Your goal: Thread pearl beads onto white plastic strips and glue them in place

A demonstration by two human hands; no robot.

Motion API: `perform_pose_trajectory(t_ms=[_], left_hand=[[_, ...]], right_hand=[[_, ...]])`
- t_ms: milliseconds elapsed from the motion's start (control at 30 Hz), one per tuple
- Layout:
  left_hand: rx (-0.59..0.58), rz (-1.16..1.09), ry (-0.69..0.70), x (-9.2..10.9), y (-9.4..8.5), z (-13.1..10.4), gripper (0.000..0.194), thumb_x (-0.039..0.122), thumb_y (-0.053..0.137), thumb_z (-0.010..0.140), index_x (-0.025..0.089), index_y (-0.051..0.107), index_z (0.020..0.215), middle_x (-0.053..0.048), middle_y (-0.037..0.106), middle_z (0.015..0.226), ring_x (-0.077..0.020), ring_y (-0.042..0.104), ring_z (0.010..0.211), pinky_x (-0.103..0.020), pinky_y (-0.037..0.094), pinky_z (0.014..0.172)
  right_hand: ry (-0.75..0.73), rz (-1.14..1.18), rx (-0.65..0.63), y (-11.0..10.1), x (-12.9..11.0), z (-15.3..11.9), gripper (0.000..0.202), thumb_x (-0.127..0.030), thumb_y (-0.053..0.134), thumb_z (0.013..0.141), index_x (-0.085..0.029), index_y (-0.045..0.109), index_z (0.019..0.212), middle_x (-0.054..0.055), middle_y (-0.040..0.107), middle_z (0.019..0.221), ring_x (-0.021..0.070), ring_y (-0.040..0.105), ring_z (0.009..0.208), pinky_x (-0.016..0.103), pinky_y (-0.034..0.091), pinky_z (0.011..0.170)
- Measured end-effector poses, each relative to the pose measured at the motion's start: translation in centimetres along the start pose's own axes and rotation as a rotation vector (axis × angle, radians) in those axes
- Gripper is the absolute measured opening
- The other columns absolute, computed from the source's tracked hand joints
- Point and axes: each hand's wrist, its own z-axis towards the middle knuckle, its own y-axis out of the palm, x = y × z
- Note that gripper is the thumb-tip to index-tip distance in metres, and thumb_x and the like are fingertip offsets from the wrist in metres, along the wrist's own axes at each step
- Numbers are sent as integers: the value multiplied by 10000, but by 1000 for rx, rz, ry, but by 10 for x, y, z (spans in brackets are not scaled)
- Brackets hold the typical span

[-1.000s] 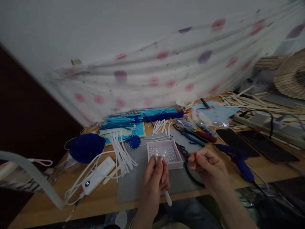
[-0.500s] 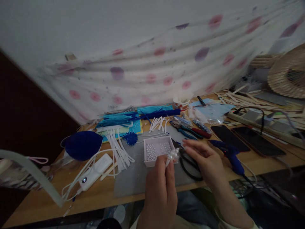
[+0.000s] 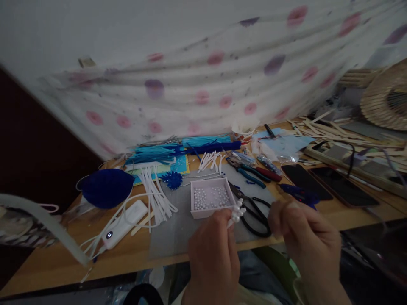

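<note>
My left hand [image 3: 214, 248] pinches a small cluster of white pearl beads [image 3: 237, 211] between thumb and forefinger, just in front of the bead box. To its right, my right hand [image 3: 307, 237] is closed, fingers curled together; whatever it may hold is too blurred to make out. Loose white pearls [image 3: 203, 199] lie inside the pale open box [image 3: 208, 213] on a grey mat [image 3: 173, 237]. Black-handled scissors [image 3: 259, 218] rest between the box and my right hand. Behind that hand a blue glue gun [image 3: 299, 194] is partly covered.
Pliers [image 3: 252, 174] and two phones [image 3: 307, 182] lie to the right. White pipe cleaners [image 3: 155, 190], a blue pompom flower [image 3: 173, 180], a power bank [image 3: 125, 223] and a dark blue round piece [image 3: 108, 188] are on the left. A paper cup [image 3: 243, 134] stands at the back.
My right hand has moved right and toward me, away from the beads, and its fingers have closed. My left hand keeps its pinch on the cluster. The view has shifted slightly.
</note>
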Motion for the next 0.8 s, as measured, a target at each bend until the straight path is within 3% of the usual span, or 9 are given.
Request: perform_pose_trajectory(t_ms=[100,167,300,367,433,533,600,667,800], left_hand=[[10,-38,19,-2,2,-2,238,118,721,835,310,782,961,-80,775,885,-309,673,841,-363,410,818],[7,-35,46,-5,2,-4,237,124,722,842,309,784,977,-76,775,885,-306,677,834,-362,419,813],[-71,42,124,-9,0,-6,194,211,617,935,286,748,1055,-75,772,916,-306,673,865,-385,430,813],[-139,6,59,-11,0,-3,176,294,563,989,270,731,1037,-61,746,861,-267,651,803,-364,428,758],[-216,-170,-134,-13,1,6,265,456,572,998,242,706,918,-3,619,662,-185,544,605,-297,394,607],[-372,-640,-460,-16,4,26,494,701,698,819,216,612,788,117,316,488,-87,226,415,-211,226,410],[-400,-834,-567,-18,5,37,507,665,796,745,207,581,774,141,310,465,-56,150,400,-177,160,373],[-387,-934,-605,-19,5,43,474,578,853,738,187,589,790,136,379,481,-36,164,399,-151,155,371],[-362,-1051,-588,-21,4,43,423,478,890,750,155,627,825,113,472,531,-14,249,399,-134,214,389]], right_hand=[[-145,-233,-54,3,-9,-1,45,-244,727,926,-279,755,933,16,641,832,158,594,732,269,463,578],[-273,-404,-71,6,-14,1,187,-167,719,920,-319,762,1021,11,614,909,165,593,827,286,478,671],[-523,-697,-120,5,-21,7,272,-92,694,906,-306,766,1057,22,606,956,189,589,882,332,469,733],[-617,-792,-99,3,-24,9,278,-69,698,889,-292,772,1037,32,630,981,208,596,912,364,466,775],[-652,-800,5,2,-23,9,235,-70,733,863,-275,771,972,35,658,989,223,606,928,399,460,824],[-602,-663,137,0,-13,6,191,-68,752,844,-247,743,910,32,705,958,221,641,902,406,478,834],[-500,-541,126,0,-2,1,170,-77,767,835,-239,713,843,11,719,887,197,662,842,357,506,780],[-364,-464,88,-2,9,-4,182,-136,802,827,-234,668,751,-16,719,796,165,674,746,287,520,683],[-21,-464,-41,-2,23,-15,404,-346,598,1006,-216,592,624,-24,661,580,110,613,495,211,480,501]])
